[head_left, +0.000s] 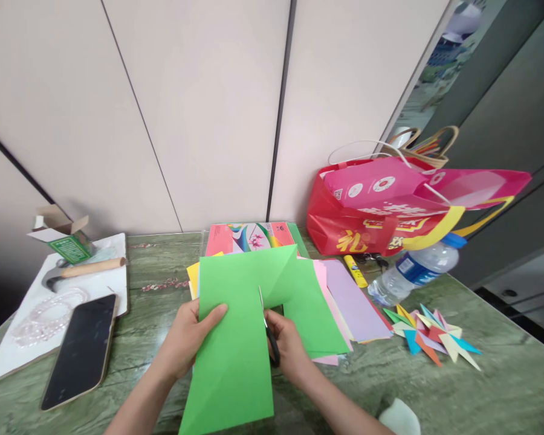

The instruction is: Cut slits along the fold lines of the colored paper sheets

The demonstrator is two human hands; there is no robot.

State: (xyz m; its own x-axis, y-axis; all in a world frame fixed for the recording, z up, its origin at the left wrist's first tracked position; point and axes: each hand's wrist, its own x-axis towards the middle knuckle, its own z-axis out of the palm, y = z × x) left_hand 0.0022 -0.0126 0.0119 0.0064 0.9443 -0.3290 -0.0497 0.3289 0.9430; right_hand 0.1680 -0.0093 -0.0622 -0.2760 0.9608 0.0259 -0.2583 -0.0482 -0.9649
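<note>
A large green paper sheet (236, 356) is held up at the centre, its left edge pinched by my left hand (185, 338), thumb on top. My right hand (288, 344) is closed round the black handle of a pair of scissors (273, 349). The blades point up the sheet and lie at a cut that runs from its lower edge, with the right part folded aside. Behind and to the right, more green paper (320, 320) lies over pink sheets and a purple sheet (353, 302).
A phone (80, 350), a hammer-like tool (88, 270) and a green box (70, 244) are at left. Right are a red bag (344, 223), a water bottle (417, 272), a yellow glue stick (355, 271) and folded paper stars (435, 335). A wall stands behind.
</note>
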